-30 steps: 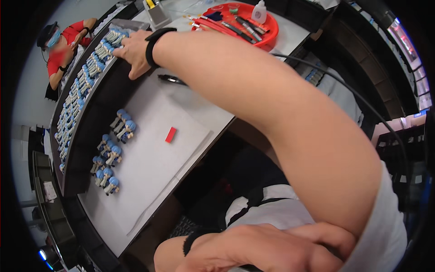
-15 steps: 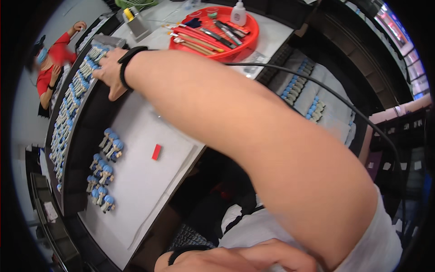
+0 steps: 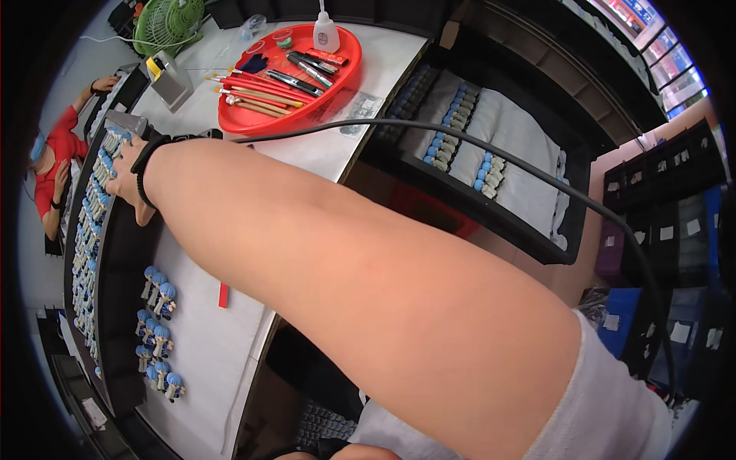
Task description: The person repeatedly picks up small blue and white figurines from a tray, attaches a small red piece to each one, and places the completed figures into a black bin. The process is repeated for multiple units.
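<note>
My right arm reaches across the picture, and my right hand (image 3: 132, 182) is at the far end of a long dark tray (image 3: 126, 284) on the left. Its fingers are spread over the small blue-haired figurines (image 3: 90, 222) standing packed in that tray; the thumb hangs apart by the tray's near wall. I see no figurine lifted in it. Several more figurines (image 3: 159, 337) lie in small groups on the white table sheet (image 3: 203, 360) beside the tray. Only a sliver of my left hand (image 3: 360, 452) shows at the bottom edge, its fingers hidden.
A red round tray (image 3: 230, 123) holds brushes, pens and a white squeeze bottle (image 3: 326, 34). A black cable (image 3: 491, 146) arcs above a dark crate (image 3: 556, 249) of figurines. Behind the long tray sits a person in red (image 3: 63, 138). A green fan (image 3: 165, 27) stands at the back.
The view has swung to the right, so the table things sit further left. My right hand stays at the tray's far end. My left hand has mostly slipped below the lower edge.
</note>
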Demonstrator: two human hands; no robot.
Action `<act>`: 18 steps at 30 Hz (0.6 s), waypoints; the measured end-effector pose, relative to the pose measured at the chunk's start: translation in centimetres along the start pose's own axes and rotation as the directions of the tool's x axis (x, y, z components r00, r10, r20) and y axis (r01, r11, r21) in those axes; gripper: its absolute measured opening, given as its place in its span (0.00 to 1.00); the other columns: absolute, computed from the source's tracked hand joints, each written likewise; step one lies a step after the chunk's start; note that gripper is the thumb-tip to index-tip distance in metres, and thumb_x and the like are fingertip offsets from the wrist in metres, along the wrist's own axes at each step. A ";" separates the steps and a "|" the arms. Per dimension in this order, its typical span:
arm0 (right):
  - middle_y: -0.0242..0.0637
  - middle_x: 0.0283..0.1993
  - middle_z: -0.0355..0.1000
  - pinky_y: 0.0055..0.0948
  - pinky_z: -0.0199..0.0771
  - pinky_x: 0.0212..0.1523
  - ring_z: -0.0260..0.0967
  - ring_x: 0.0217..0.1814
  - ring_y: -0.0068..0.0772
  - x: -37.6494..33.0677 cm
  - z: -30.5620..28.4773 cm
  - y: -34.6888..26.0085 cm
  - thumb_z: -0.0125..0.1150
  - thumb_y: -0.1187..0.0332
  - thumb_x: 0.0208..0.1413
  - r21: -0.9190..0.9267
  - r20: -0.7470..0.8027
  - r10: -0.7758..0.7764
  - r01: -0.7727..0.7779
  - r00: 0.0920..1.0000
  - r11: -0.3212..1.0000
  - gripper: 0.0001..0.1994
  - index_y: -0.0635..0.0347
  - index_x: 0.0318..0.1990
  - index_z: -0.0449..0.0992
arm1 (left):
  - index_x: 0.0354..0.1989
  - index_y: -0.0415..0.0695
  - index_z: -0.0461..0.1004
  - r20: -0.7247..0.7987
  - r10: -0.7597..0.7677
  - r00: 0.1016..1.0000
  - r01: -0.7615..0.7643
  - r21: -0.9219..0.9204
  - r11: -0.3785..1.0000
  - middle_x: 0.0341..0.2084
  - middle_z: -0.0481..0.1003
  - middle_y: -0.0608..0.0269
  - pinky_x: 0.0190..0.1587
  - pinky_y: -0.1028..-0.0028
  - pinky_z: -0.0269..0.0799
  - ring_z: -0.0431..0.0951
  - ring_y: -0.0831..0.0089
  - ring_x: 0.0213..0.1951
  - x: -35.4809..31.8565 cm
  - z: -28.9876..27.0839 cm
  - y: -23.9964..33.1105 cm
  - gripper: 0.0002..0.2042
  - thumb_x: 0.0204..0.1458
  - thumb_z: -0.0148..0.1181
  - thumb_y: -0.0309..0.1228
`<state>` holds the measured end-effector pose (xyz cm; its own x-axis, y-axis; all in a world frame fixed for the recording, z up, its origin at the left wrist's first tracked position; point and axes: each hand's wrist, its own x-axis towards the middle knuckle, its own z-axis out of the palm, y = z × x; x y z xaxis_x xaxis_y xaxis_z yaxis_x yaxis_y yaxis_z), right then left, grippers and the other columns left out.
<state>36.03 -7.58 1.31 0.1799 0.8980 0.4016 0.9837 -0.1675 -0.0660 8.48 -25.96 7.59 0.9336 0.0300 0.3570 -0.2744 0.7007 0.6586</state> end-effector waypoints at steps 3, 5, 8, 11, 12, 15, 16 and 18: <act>0.48 0.54 0.62 0.46 0.48 0.60 0.56 0.59 0.48 -0.4 -0.5 -0.5 0.61 0.49 0.34 -0.016 0.025 -0.011 0.011 1.000 1.000 0.34 0.47 0.54 0.67 | 0.21 0.54 0.59 0.022 -0.064 0.998 0.062 0.071 0.996 0.24 0.70 0.70 0.49 0.53 0.55 0.65 0.64 0.44 -0.4 -0.5 1.1 0.14 0.52 0.53 0.45; 0.47 0.54 0.63 0.46 0.49 0.59 0.56 0.59 0.48 -0.4 -0.8 0.0 0.61 0.49 0.34 -0.029 0.015 -0.006 0.007 1.000 1.000 0.33 0.47 0.53 0.67 | 0.21 0.54 0.58 -0.015 -0.053 0.998 0.054 0.061 0.997 0.26 0.69 0.68 0.49 0.52 0.55 0.66 0.63 0.43 0.4 0.4 0.4 0.15 0.53 0.51 0.45; 0.46 0.53 0.63 0.45 0.49 0.59 0.56 0.59 0.46 -0.4 -0.2 0.2 0.61 0.49 0.34 0.000 0.028 -0.015 0.015 0.999 1.000 0.33 0.47 0.53 0.67 | 0.21 0.51 0.58 -0.032 -0.093 0.995 0.095 0.078 0.992 0.28 0.68 0.66 0.48 0.49 0.57 0.68 0.61 0.43 0.1 0.9 0.2 0.14 0.56 0.46 0.41; 0.47 0.53 0.63 0.45 0.48 0.59 0.57 0.59 0.46 -0.9 -0.8 0.6 0.61 0.49 0.35 -0.040 -0.001 0.014 -0.014 1.000 0.999 0.33 0.47 0.53 0.67 | 0.20 0.50 0.57 0.090 -0.014 0.996 0.010 0.051 0.999 0.30 0.67 0.64 0.49 0.47 0.56 0.68 0.60 0.44 0.0 0.3 -0.6 0.13 0.58 0.42 0.37; 0.47 0.52 0.63 0.46 0.47 0.60 0.57 0.58 0.47 -1.1 -1.0 0.5 0.60 0.49 0.35 -0.047 0.006 0.003 -0.003 1.000 0.999 0.32 0.48 0.53 0.67 | 0.20 0.50 0.57 0.096 0.028 0.995 -0.032 0.033 0.999 0.31 0.67 0.64 0.49 0.47 0.56 0.67 0.60 0.44 -0.3 0.0 -0.9 0.14 0.58 0.42 0.37; 0.47 0.52 0.63 0.47 0.48 0.60 0.57 0.58 0.47 -0.2 0.0 -0.5 0.60 0.50 0.36 -0.022 -0.020 -0.050 0.050 0.999 0.999 0.32 0.49 0.53 0.67 | 0.25 0.49 0.59 0.081 0.154 0.985 -0.156 0.016 0.988 0.35 0.67 0.60 0.51 0.46 0.53 0.66 0.57 0.45 -1.2 -1.9 -1.8 0.10 0.56 0.41 0.36; 0.48 0.52 0.63 0.48 0.48 0.60 0.56 0.58 0.48 0.0 0.8 -1.0 0.59 0.50 0.36 0.015 -0.036 -0.071 0.071 0.997 0.997 0.31 0.50 0.52 0.67 | 0.29 0.47 0.62 0.102 0.123 0.987 -0.119 -0.045 0.992 0.38 0.66 0.57 0.52 0.47 0.52 0.65 0.56 0.47 -1.3 -2.8 -2.4 0.07 0.55 0.42 0.34; 0.50 0.51 0.63 0.47 0.50 0.59 0.57 0.57 0.49 -1.0 -0.4 -0.1 0.60 0.51 0.34 0.016 -0.064 -0.064 0.065 0.996 0.998 0.32 0.52 0.52 0.68 | 0.37 0.45 0.66 0.240 0.032 0.970 0.016 -0.196 0.980 0.45 0.64 0.50 0.55 0.48 0.50 0.62 0.53 0.49 -0.3 -4.4 -3.6 0.08 0.52 0.42 0.30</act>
<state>35.73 -8.58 1.30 0.1156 0.8789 0.4628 0.9933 -0.1021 -0.0542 10.19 -25.41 2.20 0.8415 -0.1198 0.5267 -0.2087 0.8273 0.5216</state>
